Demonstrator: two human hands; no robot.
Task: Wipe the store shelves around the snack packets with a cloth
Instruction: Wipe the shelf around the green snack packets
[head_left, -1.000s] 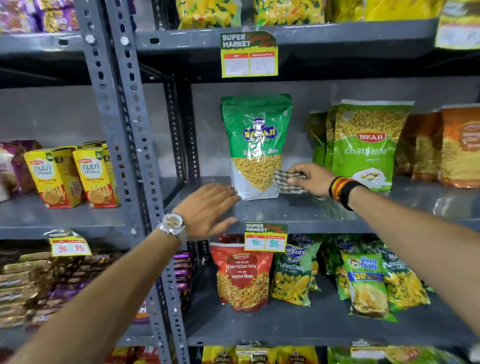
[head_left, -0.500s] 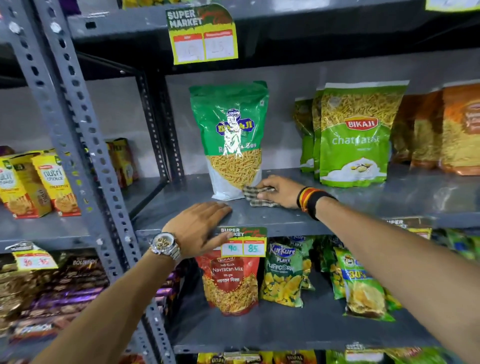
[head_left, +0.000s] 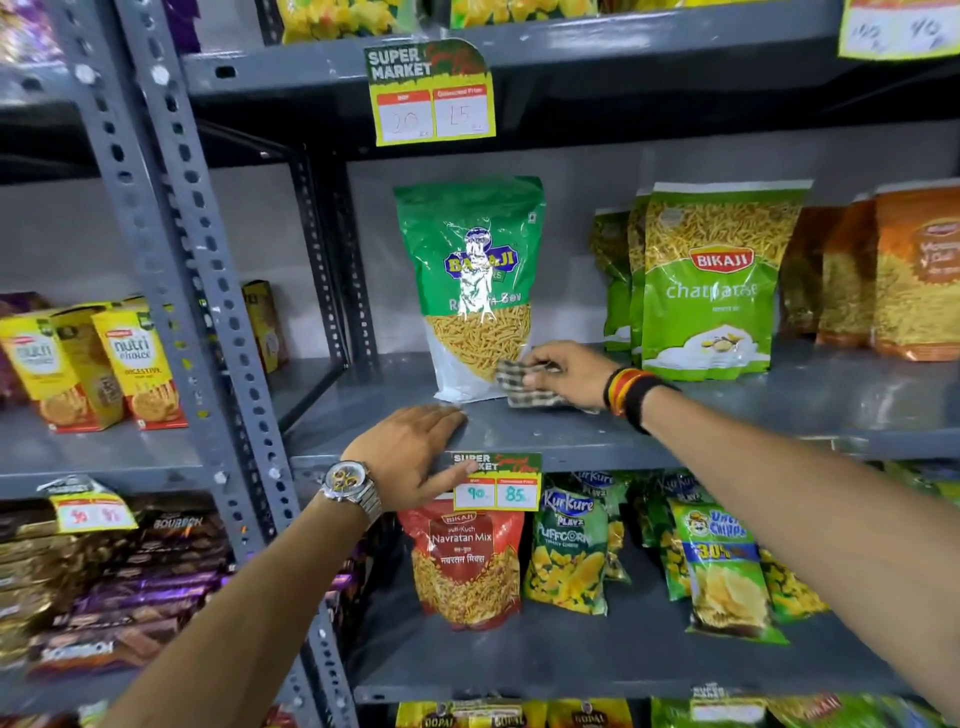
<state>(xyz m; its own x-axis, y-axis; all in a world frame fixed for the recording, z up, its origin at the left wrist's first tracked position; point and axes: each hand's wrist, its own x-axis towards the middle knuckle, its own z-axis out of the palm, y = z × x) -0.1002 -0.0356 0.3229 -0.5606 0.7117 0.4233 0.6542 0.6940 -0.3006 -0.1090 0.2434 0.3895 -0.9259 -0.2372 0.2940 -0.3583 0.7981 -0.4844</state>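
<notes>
My right hand (head_left: 569, 371) presses a checked cloth (head_left: 524, 387) onto the grey middle shelf (head_left: 753, 410), right at the lower right corner of an upright green Balaji sev packet (head_left: 475, 280). The cloth touches the packet's base. My left hand (head_left: 410, 454) lies flat, fingers together, on the shelf's front edge just left of a yellow price tag (head_left: 496, 480); it holds nothing. A green Bikaji chatpata packet (head_left: 711, 280) stands to the right, with more green packets behind it.
Orange snack packets (head_left: 904, 275) stand at the far right. The shelf below holds a red Navratan Mix bag (head_left: 465, 564), Kurkure puffcorn (head_left: 569, 553) and chips (head_left: 727, 571). A perforated steel upright (head_left: 208, 322) divides off the left bay with yellow biscuit boxes (head_left: 93, 364).
My right hand has slid the cloth left along the shelf to the base of the sev packet. The left hand stays on the shelf edge. The view has shifted slightly.
</notes>
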